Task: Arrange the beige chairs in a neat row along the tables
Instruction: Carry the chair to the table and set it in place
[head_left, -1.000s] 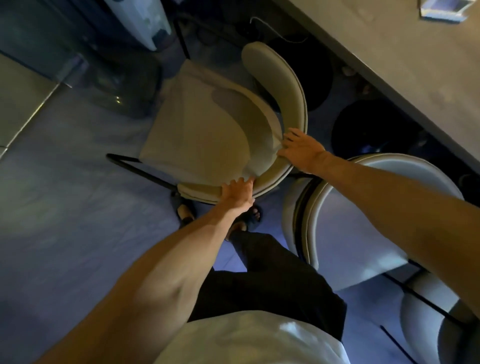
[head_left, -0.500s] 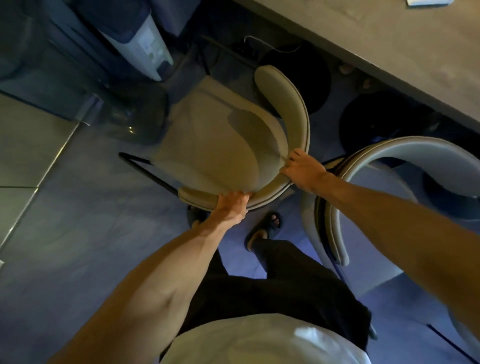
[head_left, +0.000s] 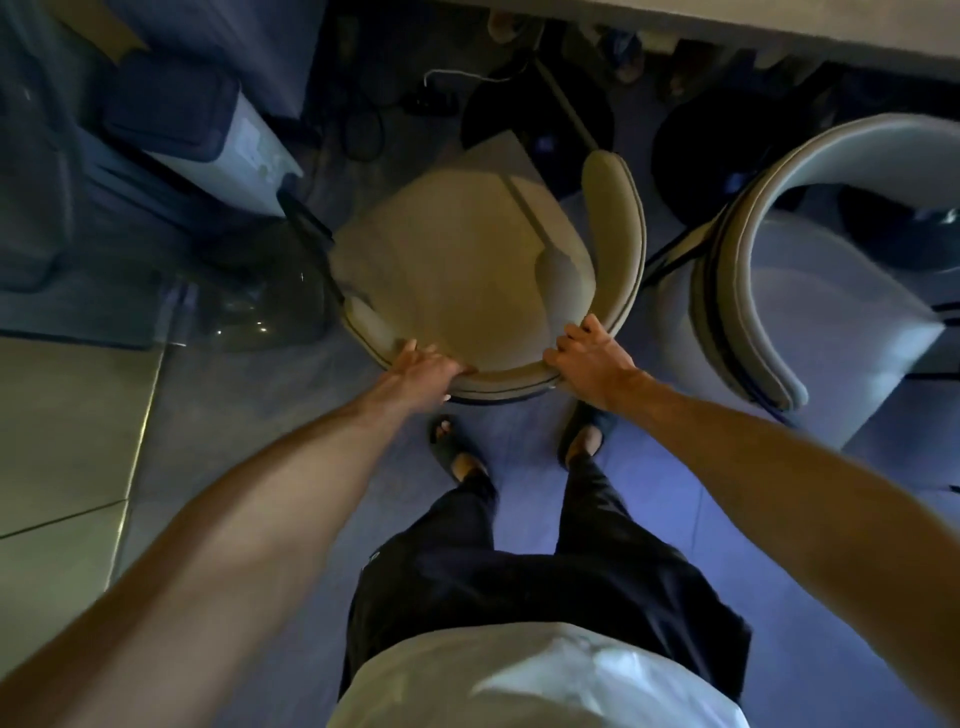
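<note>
Both grips are clamped on the curved back rail of one beige chair: the left hand wraps the rail at about 7 o'clock of the seat, the right hand at about 5 o'clock, fingers curled over the padded edge. The chair stands at the centre of the view, its seat facing 12 o'clock toward the desk, whose edge runs across the top of the frame; the seat front looks to sit near or just under that edge.

By the look of it, the step in hand is squaring this chair to the desk. The next move probably calls for an even push from both hands toward 12 o'clock, with a slight twist so its back lines up with the second chair, which stands just beside it at 3 o'clock.

Counted: two beige chairs in view, one desk edge, two hands on one chair.
</note>
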